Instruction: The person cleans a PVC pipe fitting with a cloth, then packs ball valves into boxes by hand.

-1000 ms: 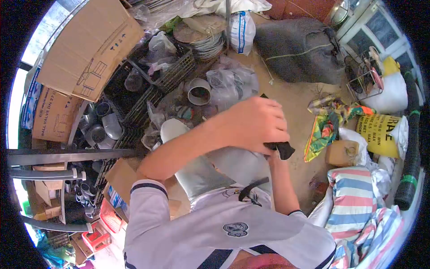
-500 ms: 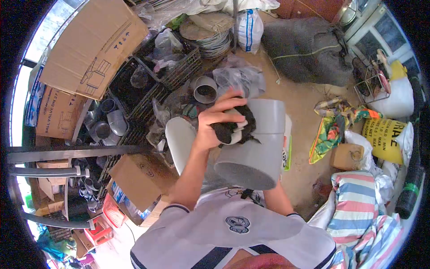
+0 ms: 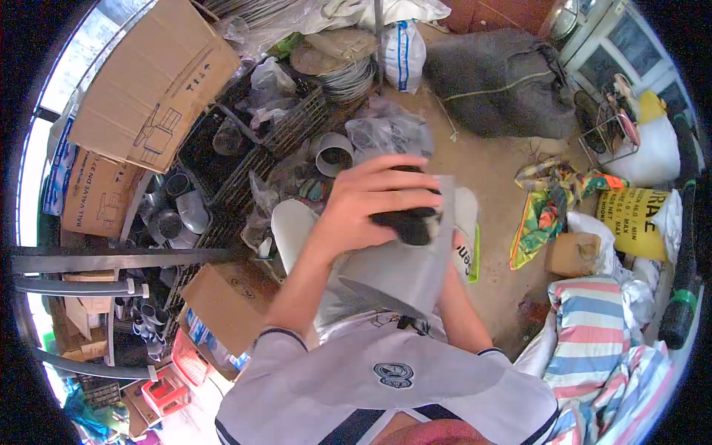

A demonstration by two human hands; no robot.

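In the head view, a wide grey plastic pipe fitting (image 3: 397,271) is raised in front of my chest, its open end tilted toward me. My left hand (image 3: 371,200) is closed over a black rag (image 3: 408,222) and presses it against the fitting's outer side. The fingers lie bent across the cloth. My right forearm (image 3: 461,315) reaches up behind the fitting, which seems to rest in that hand; its fingers are hidden. Just beyond my left hand, another grey pipe piece (image 3: 335,154) stands among plastic bags.
Black crates (image 3: 297,119) and a large cardboard box (image 3: 156,89) fill the left side. An open carton (image 3: 230,297) sits near my left elbow. A dark sack (image 3: 500,85) lies ahead; a striped sack (image 3: 586,326) and a yellow printed bag (image 3: 634,226) are at right.
The grey fitting has turned and tipped, with its upper rim now narrower in view. My left hand has shifted slightly right over it with the rag, its back more toward the camera.
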